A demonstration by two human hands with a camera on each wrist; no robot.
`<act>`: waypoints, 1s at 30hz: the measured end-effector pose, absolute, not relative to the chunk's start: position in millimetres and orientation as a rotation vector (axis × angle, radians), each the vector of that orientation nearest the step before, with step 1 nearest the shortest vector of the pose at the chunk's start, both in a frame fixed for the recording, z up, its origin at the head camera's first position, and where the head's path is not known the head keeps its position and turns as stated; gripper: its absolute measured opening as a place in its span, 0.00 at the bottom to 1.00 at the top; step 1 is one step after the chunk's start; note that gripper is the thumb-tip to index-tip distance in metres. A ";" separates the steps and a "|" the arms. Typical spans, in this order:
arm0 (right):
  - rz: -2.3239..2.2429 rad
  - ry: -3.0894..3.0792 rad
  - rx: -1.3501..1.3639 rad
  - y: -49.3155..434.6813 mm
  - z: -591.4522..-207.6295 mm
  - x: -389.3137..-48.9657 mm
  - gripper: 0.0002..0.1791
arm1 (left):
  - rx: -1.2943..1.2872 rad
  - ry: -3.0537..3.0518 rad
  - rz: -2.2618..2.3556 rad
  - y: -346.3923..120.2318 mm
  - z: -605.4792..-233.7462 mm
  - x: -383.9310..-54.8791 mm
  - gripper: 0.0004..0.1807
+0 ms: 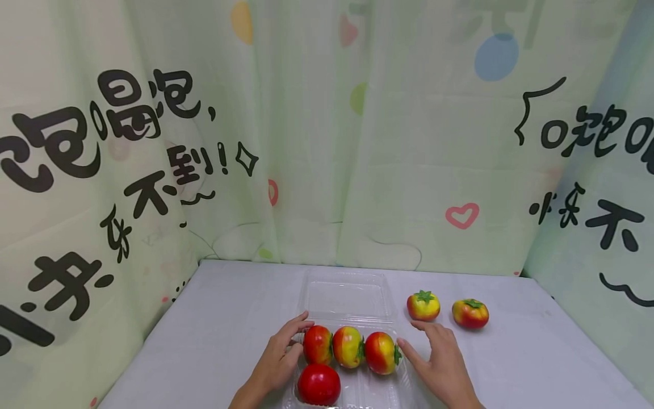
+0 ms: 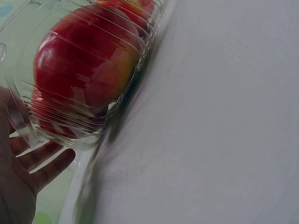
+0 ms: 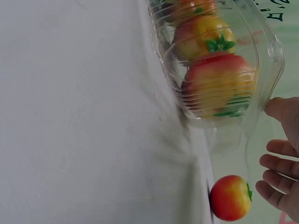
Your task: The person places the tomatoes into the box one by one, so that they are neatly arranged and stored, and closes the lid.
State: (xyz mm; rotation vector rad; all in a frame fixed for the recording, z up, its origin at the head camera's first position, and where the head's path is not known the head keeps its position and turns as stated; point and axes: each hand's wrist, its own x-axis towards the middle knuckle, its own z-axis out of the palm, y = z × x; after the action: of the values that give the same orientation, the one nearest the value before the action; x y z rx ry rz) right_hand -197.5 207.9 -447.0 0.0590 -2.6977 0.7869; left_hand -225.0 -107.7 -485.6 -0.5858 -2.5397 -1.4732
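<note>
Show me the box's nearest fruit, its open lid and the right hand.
Nearest fruit [image 1: 319, 384]: head view, middle of its red skin.
Open lid [image 1: 347, 295]: head view, middle of its clear panel.
Right hand [image 1: 442, 359]: head view, middle of the hand.

The left hand [image 1: 276, 362] is held with fingers [image 2: 55, 168] extended and gently bent; well apart from it, the right hand [image 1: 441, 362] is held with thumb [image 3: 280, 109] and fingers spread.

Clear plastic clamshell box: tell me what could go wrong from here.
The red fruit has bare space beside it in the box, so a bump might set it rolling. The lid lies open, so that fruit could tumble out if the box tips. The right hand is near two loose persimmons and might knock one across the table.
</note>
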 end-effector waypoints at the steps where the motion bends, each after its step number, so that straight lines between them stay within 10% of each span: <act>1: 0.783 -2.689 0.060 209.5 -447.8 -198.3 0.30 | -0.586 -2.540 -1.474 -107.6 -485.6 -225.1 0.27; 30: 0.668 -2.705 0.106 243.8 -453.7 -232.3 0.32 | -0.600 -2.539 -1.470 -108.7 -485.5 -226.3 0.26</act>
State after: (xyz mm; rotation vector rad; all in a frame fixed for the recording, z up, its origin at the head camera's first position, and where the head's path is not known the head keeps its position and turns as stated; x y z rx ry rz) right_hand -232.3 243.8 -453.7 0.1058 -2.7047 0.6682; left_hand -226.3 -108.7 -485.5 -0.5998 -2.5390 -1.4699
